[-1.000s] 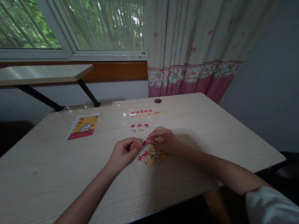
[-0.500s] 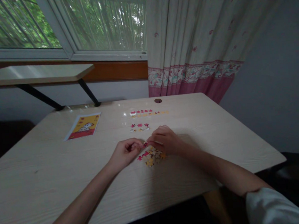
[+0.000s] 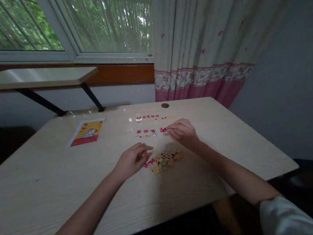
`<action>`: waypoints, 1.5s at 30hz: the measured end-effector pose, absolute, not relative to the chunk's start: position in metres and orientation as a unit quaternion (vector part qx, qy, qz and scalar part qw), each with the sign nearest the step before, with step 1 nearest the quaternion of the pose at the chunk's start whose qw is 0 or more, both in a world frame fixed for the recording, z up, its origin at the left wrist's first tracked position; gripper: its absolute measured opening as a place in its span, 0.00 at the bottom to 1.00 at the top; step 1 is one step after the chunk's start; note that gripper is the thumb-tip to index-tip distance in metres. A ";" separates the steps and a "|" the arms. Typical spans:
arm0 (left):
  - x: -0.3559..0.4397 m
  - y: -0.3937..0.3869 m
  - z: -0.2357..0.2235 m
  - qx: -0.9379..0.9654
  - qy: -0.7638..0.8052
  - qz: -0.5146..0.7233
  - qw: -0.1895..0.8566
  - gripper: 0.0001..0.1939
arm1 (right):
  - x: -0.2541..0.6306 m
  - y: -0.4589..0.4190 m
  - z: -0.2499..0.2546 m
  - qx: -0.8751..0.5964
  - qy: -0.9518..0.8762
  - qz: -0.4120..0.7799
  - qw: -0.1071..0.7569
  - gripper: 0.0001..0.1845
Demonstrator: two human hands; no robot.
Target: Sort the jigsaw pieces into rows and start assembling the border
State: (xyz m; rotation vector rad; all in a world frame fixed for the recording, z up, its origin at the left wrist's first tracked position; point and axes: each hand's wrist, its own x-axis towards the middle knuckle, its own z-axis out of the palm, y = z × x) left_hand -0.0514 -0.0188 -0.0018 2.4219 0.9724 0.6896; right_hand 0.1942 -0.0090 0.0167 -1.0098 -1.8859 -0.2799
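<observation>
Hands split at frame centre: right hand (image 3: pixel 183 132) pinches a red puzzle piece (image 3: pixel 163 130) beside the short assembled row (image 3: pixel 146 133), while left hand (image 3: pixel 132 159) rests loosely open, empty, by the loose pile (image 3: pixel 164 160) on the surface (image 3: pixel 55 185).

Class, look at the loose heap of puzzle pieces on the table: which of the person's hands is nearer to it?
Left. The left hand rests at the loose heap of puzzle pieces, fingertips at its left edge. The right hand is beyond the heap, holding a red piece beside a short assembled row.

Puzzle pieces (image 3: pixel 164 160) red-yellow; curtain (image 3: pixel 201 36) cream, pink floral hem.
</observation>
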 end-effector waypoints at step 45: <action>-0.055 -0.016 -0.002 0.860 0.383 0.291 0.171 0.10 | 0.178 0.025 0.000 -0.383 -0.878 0.067 0.279 0.08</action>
